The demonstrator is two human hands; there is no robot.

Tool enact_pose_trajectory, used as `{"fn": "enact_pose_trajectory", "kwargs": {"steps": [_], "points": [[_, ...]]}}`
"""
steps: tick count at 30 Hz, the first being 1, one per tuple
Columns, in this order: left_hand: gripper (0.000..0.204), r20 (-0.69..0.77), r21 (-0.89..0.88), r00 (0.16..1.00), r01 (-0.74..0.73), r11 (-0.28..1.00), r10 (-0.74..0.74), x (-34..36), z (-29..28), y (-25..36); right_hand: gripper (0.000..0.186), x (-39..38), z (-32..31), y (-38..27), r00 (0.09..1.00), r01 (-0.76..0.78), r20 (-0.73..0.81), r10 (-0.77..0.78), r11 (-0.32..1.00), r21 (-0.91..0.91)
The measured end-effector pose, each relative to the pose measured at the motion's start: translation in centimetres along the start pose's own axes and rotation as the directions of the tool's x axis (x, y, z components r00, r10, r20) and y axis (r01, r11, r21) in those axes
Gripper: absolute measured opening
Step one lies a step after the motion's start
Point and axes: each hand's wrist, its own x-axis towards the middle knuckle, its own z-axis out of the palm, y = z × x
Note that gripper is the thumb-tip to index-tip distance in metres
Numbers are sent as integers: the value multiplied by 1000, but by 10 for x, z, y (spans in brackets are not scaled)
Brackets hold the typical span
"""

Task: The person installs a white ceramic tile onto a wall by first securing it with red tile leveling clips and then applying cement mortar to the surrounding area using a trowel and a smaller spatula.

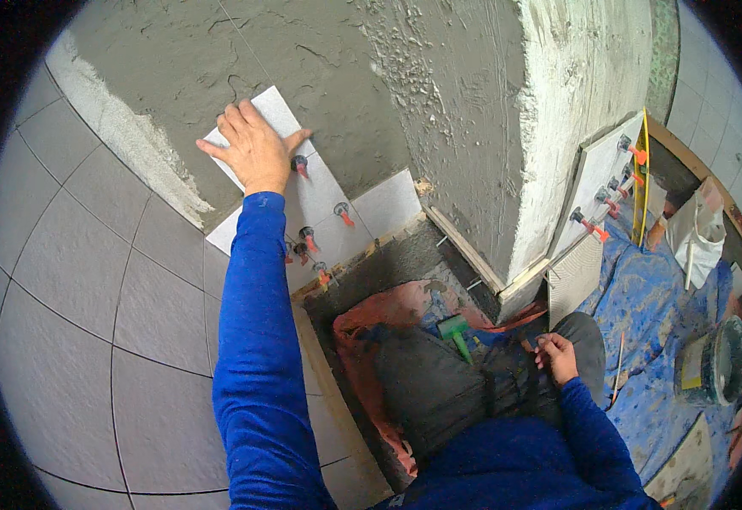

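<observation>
My left hand [256, 149] lies with fingers spread on a light tile [275, 110] set against wet grey mortar [328, 51]. Below it, more light tiles [320, 191] adjoin, with several red-tabbed levelling clips [344, 214] standing in their joints. My right hand [557, 357] is beside my right knee, its fingers closed together; whatever they hold, if anything, is too small to make out. A green hammer-shaped tool [455, 331] rests in front of my lap.
Large grey tiles [167, 293] cover the left side. On the right, a clipped tile panel [600, 183] has a yellow strip [643, 178] beside it. A bucket [711, 361] and a white bag [698, 229] stand around a dirty blue sheet [643, 297]. A ledge corner [500, 293] juts out ahead.
</observation>
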Motion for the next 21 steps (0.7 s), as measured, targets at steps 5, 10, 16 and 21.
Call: {"fn": "enact_pose_trajectory", "kwargs": {"steps": [5,10,16,21], "points": [[72,-59,61,998,32,998,-29,18,4,-3,19,2,-1,1,1000,3,4,-2,999,-33],[56,-156,63,984,98,993,-87,43,15,-13,19,-1,1,-4,1000,-12,-13,12,999,-43],[46,-71,-397,987,105,912,-144,72,15,-24,19,2,-2,-5,999,-17,-31,15,997,-69],[42,316,-553,917,386,739,-243,96,13,-7,16,10,-10,0,1000,19,0,-19,995,-103]]}}
